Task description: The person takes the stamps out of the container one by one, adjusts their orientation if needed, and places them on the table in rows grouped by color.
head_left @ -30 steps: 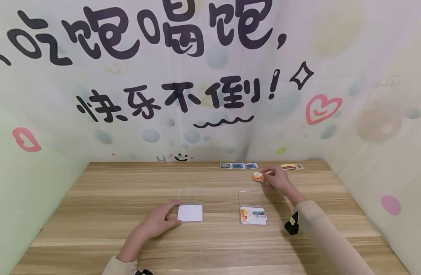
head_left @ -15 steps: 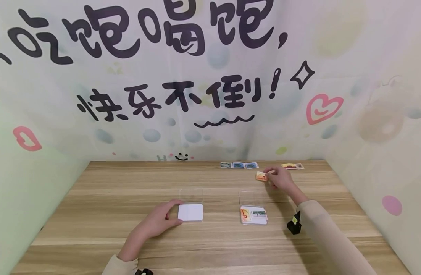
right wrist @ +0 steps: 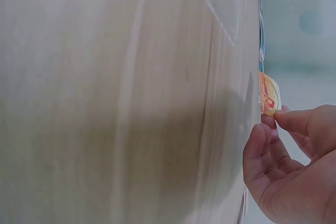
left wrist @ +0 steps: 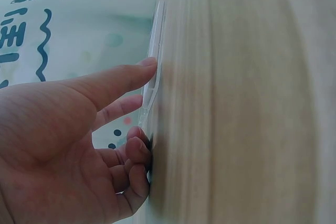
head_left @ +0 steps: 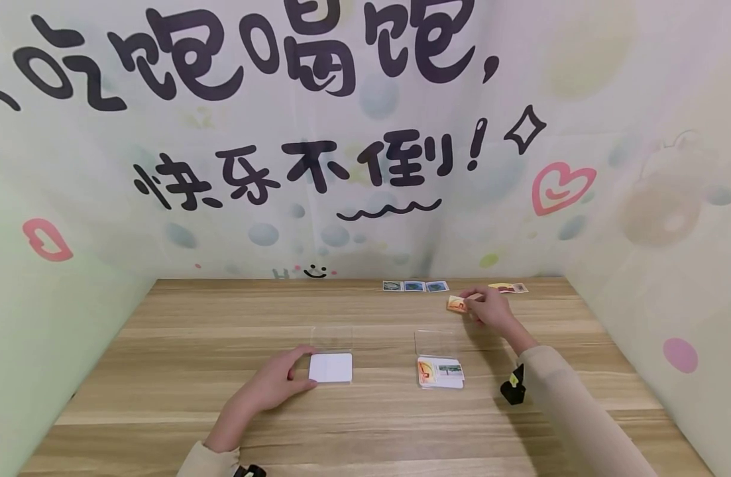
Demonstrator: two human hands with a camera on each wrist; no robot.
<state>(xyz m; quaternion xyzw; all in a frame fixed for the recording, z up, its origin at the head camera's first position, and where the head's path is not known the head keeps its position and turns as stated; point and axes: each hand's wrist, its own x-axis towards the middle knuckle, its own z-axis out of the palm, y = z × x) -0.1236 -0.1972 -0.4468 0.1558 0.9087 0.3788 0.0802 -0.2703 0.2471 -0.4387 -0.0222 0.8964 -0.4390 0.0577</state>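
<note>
My right hand [head_left: 490,308] pinches a small orange-and-white stamp [head_left: 457,304] between thumb and fingertips, low over the back right of the table. The right wrist view shows the stamp [right wrist: 269,94] tilted up at the fingertips. My left hand [head_left: 276,377] holds a clear plastic case [left wrist: 155,85] at its left end, thumb on the near edge and a finger at the far edge. White cards [head_left: 331,368] lie in that case, with its clear lid [head_left: 332,338] folded back. The left hand's other fingers are curled by the tabletop.
A second clear case with its lid [head_left: 435,343] back holds white cards and stamps [head_left: 440,372], right of centre. Three blue-green stamps [head_left: 415,286] lie in a row by the back wall. Red-yellow stamps [head_left: 508,288] lie behind the right hand. Printed cloth walls [head_left: 365,252] enclose the table.
My right hand has drifted slightly to the right with the orange stamp still pinched in it. The left hand and both cases stay in place.
</note>
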